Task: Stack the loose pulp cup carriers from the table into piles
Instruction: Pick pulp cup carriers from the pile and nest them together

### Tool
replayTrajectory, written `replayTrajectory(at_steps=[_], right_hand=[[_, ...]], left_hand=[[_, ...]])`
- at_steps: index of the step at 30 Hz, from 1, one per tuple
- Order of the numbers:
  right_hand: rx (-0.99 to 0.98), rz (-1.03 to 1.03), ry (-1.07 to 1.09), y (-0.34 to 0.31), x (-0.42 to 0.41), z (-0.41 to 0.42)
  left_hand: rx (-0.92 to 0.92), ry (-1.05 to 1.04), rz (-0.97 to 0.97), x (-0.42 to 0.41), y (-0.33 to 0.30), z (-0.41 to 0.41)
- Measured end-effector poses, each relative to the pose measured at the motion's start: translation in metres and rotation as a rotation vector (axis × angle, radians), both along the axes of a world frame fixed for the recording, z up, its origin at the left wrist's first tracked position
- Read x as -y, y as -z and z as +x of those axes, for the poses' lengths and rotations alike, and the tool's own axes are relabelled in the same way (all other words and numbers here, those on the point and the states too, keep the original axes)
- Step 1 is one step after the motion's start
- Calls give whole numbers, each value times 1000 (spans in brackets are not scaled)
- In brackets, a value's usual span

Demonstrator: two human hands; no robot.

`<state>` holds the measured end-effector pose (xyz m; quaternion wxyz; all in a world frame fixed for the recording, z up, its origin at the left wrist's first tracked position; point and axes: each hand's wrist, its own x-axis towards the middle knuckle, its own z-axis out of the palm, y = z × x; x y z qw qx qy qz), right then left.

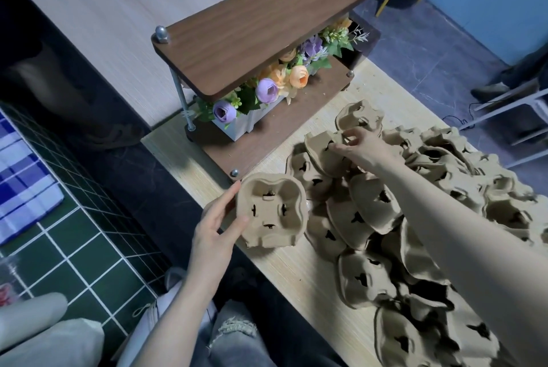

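A brown pulp cup carrier (271, 211) with four cup wells sits at the near left edge of the light wood table (299, 274). My left hand (218, 218) holds its left rim, thumb on top and fingers along the side. My right hand (357, 145) reaches across the heap and pinches the rim of another carrier (321, 148), tilted up from the pile. Several loose carriers (430, 218) lie jumbled over the right side of the table. One more carrier (360, 117) lies just beyond my right hand.
A two-tier dark wood shelf (267, 25) stands at the table's far left, with a white planter of artificial flowers (267, 90) on its lower board. Green tiled floor (89, 248) lies left. My knees in jeans (234, 337) are below the table edge.
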<state>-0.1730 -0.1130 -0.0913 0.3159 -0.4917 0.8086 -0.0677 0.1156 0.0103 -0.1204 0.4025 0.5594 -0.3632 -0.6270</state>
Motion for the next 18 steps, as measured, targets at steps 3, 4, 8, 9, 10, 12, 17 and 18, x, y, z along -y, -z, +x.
replayTrajectory(at_steps=[3, 4, 8, 9, 10, 12, 17, 18], right_hand=[[-16, -26, -21, 4, 1, 2], [-24, -47, -27, 3, -1, 4], [43, -215, -45, -7, -11, 6], [56, -235, -53, -10, -15, 7], [64, -240, -57, -14, -20, 7], [62, -246, -67, -20, -27, 9], [45, -255, -93, -34, -45, 14], [38, -245, -95, -35, -48, 16]], left_hand=[[32, 24, -17, 1, -3, -2], [45, 32, -21, 1, -4, -3], [51, 34, -36, 1, -5, -3], [51, 32, -37, 1, -4, -3], [52, 32, -37, 2, -4, -3], [52, 35, -36, 3, -4, -2], [50, 47, -35, 4, -1, -1], [42, 46, -35, 4, 0, 0]])
